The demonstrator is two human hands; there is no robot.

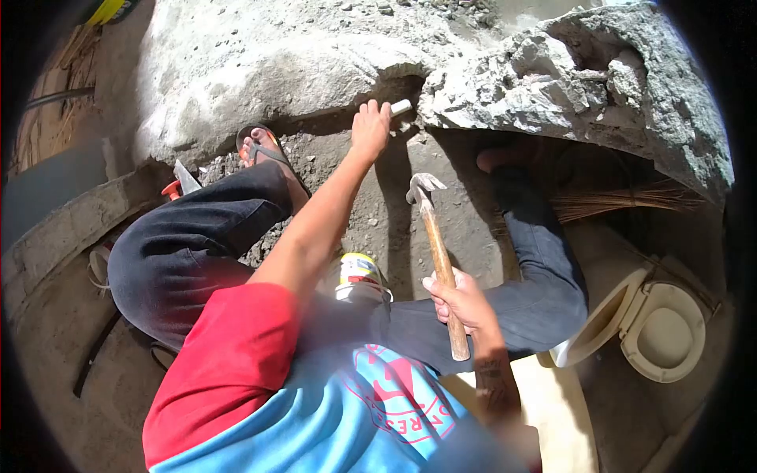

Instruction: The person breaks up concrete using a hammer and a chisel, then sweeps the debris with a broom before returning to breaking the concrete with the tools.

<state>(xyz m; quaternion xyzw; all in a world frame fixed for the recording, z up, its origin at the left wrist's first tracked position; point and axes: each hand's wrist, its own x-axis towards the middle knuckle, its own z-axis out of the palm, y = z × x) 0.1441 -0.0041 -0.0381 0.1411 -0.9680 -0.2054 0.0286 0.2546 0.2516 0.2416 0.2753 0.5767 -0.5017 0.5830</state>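
Two hands are busy here: the left hand (371, 130) has its fingers curled round one pale rod (401, 107), beside the broken concrete (268, 87); the right hand (464, 302) wraps firmly round one hammer (439, 260), head up. One bucket (359, 272) sits between two trousered legs (201, 229).

- red sleeve (244, 339), behind left fingers (371, 107)
- light-blue shirt (315, 426), red round logo (402, 394), behind right fingers (448, 295)
- dark trousers (189, 229)
- dark-strap flip-flop (273, 153), left of left fingers
- forearm tattoo (491, 374), behind right fingers
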